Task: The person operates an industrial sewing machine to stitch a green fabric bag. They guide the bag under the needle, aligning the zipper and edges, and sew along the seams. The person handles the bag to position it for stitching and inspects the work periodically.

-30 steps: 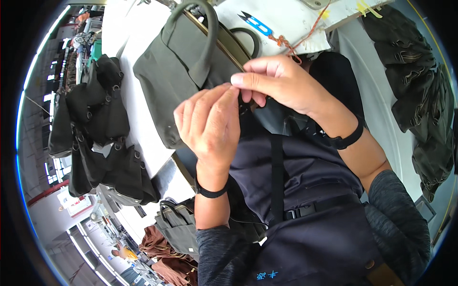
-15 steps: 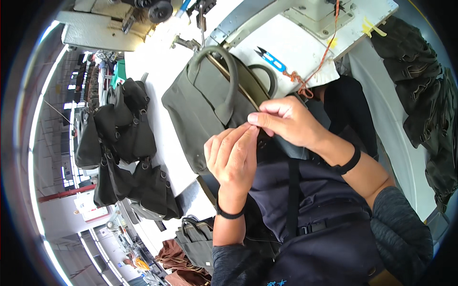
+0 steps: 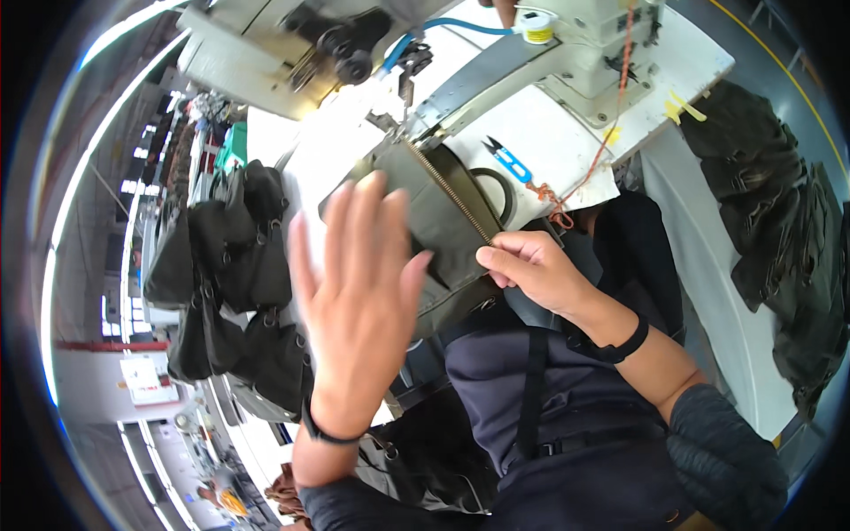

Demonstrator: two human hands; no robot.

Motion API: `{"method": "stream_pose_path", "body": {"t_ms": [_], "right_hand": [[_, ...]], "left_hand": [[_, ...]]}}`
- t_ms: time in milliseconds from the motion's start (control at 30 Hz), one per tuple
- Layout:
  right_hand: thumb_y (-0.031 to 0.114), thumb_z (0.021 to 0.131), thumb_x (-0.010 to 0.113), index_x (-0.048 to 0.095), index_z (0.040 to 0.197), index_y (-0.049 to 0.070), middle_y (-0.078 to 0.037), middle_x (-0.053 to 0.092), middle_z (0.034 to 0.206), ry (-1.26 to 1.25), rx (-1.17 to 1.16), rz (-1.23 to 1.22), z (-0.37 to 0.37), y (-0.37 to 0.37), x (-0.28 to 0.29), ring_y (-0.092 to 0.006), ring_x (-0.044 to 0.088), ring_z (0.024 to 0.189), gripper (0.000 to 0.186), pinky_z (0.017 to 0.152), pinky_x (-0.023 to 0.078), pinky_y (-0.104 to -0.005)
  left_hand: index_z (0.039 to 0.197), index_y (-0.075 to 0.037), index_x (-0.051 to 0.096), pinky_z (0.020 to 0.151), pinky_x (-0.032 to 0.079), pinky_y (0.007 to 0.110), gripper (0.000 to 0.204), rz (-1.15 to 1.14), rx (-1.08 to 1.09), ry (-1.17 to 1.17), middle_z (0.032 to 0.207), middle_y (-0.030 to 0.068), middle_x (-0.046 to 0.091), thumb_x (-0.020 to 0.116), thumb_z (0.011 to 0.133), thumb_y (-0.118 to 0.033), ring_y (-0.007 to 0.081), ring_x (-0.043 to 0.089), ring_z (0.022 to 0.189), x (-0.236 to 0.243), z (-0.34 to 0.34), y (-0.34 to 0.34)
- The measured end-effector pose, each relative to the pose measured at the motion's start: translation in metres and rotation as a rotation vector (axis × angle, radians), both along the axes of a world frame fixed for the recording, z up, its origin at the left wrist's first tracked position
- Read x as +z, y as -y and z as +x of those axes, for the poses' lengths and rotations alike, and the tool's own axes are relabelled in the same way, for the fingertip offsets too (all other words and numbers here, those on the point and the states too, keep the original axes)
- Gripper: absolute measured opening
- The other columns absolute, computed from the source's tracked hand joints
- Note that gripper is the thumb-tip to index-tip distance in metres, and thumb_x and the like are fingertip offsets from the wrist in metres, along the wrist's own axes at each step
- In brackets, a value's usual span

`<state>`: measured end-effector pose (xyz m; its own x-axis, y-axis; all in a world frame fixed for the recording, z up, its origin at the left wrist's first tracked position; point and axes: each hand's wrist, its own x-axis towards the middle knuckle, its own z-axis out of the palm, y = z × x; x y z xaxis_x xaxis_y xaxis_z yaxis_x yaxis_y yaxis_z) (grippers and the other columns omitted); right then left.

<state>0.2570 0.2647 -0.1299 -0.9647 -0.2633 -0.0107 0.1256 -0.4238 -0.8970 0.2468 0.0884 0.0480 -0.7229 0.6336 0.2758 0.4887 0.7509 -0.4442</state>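
Observation:
A dark green bag (image 3: pixel 436 232) lies under the sewing machine's presser foot (image 3: pixel 391 126), its brass-toothed zipper (image 3: pixel 453 196) running from the foot toward me. At the zipper's near end, my right hand (image 3: pixel 538 268) pinches the zipper edge between thumb and fingers. My left hand (image 3: pixel 354 279), slightly blurred, is open and raised over the bag's left side, fingers spread. It hides much of that side; whether it touches the fabric I cannot tell. One rounded handle (image 3: pixel 508 196) of the bag shows beyond the zipper.
Blue thread snips (image 3: pixel 508 161) on an orange cord lie on the white table right of the bag. The sewing machine (image 3: pixel 584 62) spans the far side. Dark bags (image 3: pixel 243 234) are heaped at the left, and more dark green pieces (image 3: pixel 753 212) hang at the right.
My left hand has let go near the zipper end, moved left and opened over the bag. My right hand keeps its pinch. The bag's near handle has gone from sight behind my left hand.

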Motion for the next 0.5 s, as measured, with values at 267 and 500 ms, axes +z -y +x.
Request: {"method": "stream_pose_path", "body": {"t_ms": [267, 500], "right_hand": [[0.020, 0.111, 0.064, 0.064, 0.087, 0.003, 0.004, 0.056, 0.083, -0.130, -0.127, -0.062, 0.005, 0.019, -0.013, -0.0019, 0.045, 0.076, 0.029, 0.068, 0.039, -0.0234], [0.017, 0.113, 0.061, 0.067, 0.102, 0.001, 0.005, 0.059, 0.097, 0.042, -0.131, -0.266, 0.018, 0.031, 0.022, -0.0021, 0.050, 0.088, 0.021, 0.078, 0.046, -0.0232]], "left_hand": [[0.084, -0.001, 0.069, 0.117, 0.044, 0.056, 0.024, 0.180, 0.107, -0.061, 0.118, 0.0132, 0.073, 0.080, 0.095, -0.019, 0.0373, 0.066, 0.122, -0.046, -0.008, 0.064], [0.152, -0.007, 0.056, 0.124, 0.031, 0.057, 0.060, 0.295, 0.074, 0.121, 0.148, 0.0174, 0.063, 0.070, 0.102, -0.036, 0.0339, 0.059, 0.138, -0.054, -0.012, 0.003]]}}
